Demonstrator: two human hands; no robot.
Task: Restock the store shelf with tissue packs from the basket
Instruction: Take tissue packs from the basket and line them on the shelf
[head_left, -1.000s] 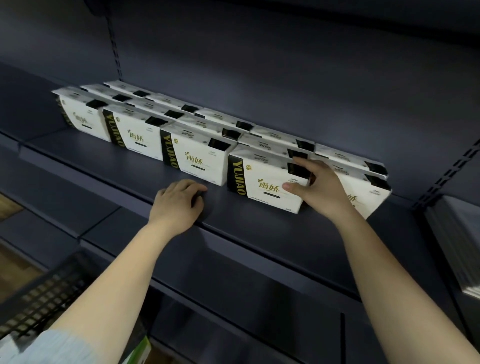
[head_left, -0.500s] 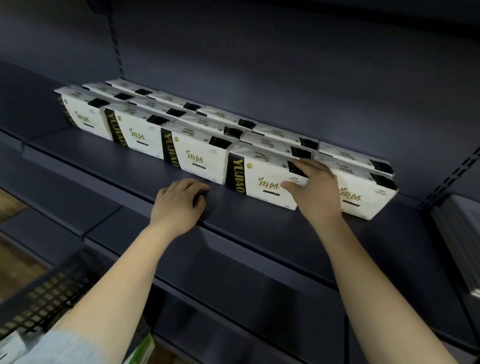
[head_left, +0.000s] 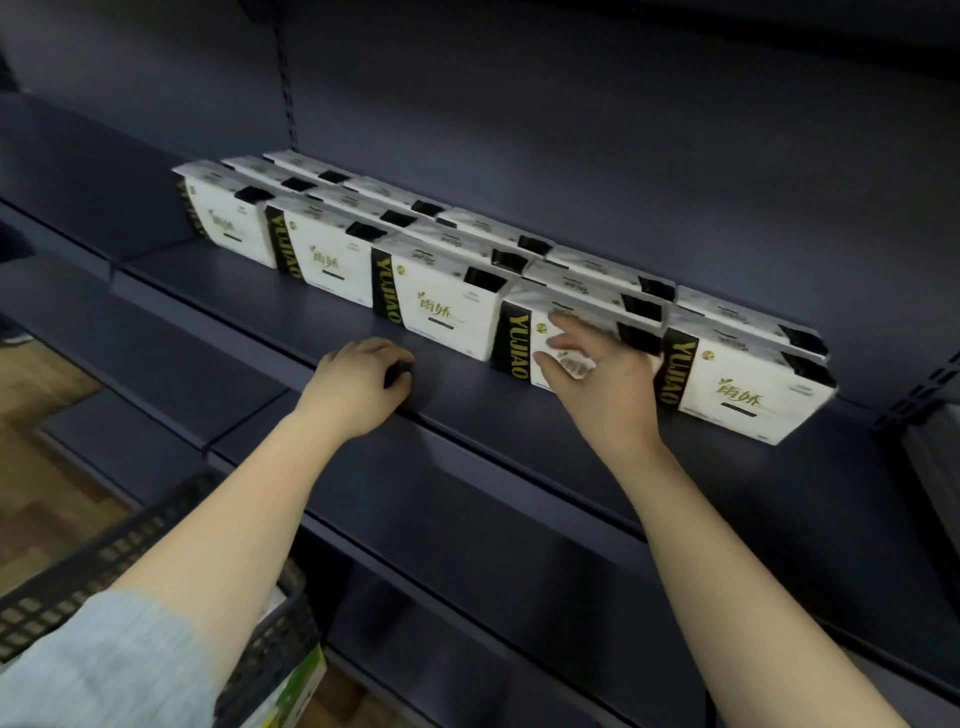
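Several white tissue packs with black-and-gold YUJAO bands (head_left: 441, 306) stand in rows on the dark blue shelf (head_left: 467, 415). My right hand (head_left: 602, 374) is spread with straight fingers against the front face of the fourth front-row pack (head_left: 519, 332); the hand is motion-blurred. My left hand (head_left: 358, 384) rests on the shelf near its front edge, fingers curled under, holding nothing. The dark mesh basket (head_left: 130, 561) sits at the lower left, partly hidden under my left arm.
A fifth front-row pack (head_left: 748, 395) stands right of my right hand. A green-and-white package (head_left: 291, 691) shows at the basket's lower edge. Lower shelves (head_left: 467, 597) step out below. A slotted upright (head_left: 924, 384) stands at the right, wooden floor (head_left: 47, 395) at the left.
My right hand has let go of the fourth pack's top right corner and slid left across its front with fingers spread. My left hand stays put on the shelf.
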